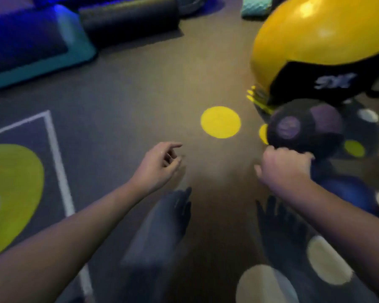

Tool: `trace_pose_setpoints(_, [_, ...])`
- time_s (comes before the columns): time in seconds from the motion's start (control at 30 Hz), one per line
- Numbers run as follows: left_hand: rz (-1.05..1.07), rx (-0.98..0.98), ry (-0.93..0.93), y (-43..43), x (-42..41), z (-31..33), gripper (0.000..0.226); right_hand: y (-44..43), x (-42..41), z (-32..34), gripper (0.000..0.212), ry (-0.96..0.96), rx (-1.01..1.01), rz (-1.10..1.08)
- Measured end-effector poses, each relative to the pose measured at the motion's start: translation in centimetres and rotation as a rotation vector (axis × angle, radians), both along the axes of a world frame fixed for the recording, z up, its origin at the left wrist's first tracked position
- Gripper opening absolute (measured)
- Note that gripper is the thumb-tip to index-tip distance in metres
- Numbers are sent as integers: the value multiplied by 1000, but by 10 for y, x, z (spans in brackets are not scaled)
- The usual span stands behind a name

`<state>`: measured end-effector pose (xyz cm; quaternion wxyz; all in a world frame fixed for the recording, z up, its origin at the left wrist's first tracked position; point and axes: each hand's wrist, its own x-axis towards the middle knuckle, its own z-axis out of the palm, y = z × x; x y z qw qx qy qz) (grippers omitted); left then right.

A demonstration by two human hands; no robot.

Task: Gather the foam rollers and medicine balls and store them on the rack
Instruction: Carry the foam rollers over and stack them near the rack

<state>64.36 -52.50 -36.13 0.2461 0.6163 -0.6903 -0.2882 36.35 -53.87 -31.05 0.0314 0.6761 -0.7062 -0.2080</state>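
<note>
- Motion blur softens everything. My right hand has its fingers curled at the lower edge of the small dark medicine ball with dull purple patches, but I cannot tell whether it grips or only touches.
- That ball sits right of the flat yellow floor dot, just in front of the big glossy yellow-and-black ball. The big ball's white lettering is unreadable and its right side is cut off.
- A blue ball is partly hidden behind my right forearm.
- A dark spotted ball is half covered by the purple-patched one.
- My left hand hovers over the matte grey floor, fingers loosely curled, holding nothing.
- A matte black cylindrical foam roller lies at the top beside a teal-edged blue pad; both are cropped.
</note>
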Motion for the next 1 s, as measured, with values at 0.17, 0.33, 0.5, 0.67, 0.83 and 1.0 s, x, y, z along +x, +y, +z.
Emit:
trace_pose_setpoints(0.17, [508,33,-69,100,179,6,32,-4,181,8,21,-111,212,579])
trace_pose_setpoints(0.33, [1340,47,-174,283,317,18,30,88,380,-21,34,-478,427,875])
trace_pose_setpoints(0.5, [1549,33,-592,434,328,12,70,237,500,-49,59,-813,828,860])
trace_pose_setpoints(0.67, [1673,824,-389,524,317,22,155,356,532,-58,100,-771,1296,602])
trace_pose_setpoints(0.83, [1674,900,-467,548,321,35,164,389,529,-60,147,-724,1506,502])
trace_pose_setpoints(1.0, [1618,434,-145,523,314,51,151,374,524,-67,157,-1011,1651,383])
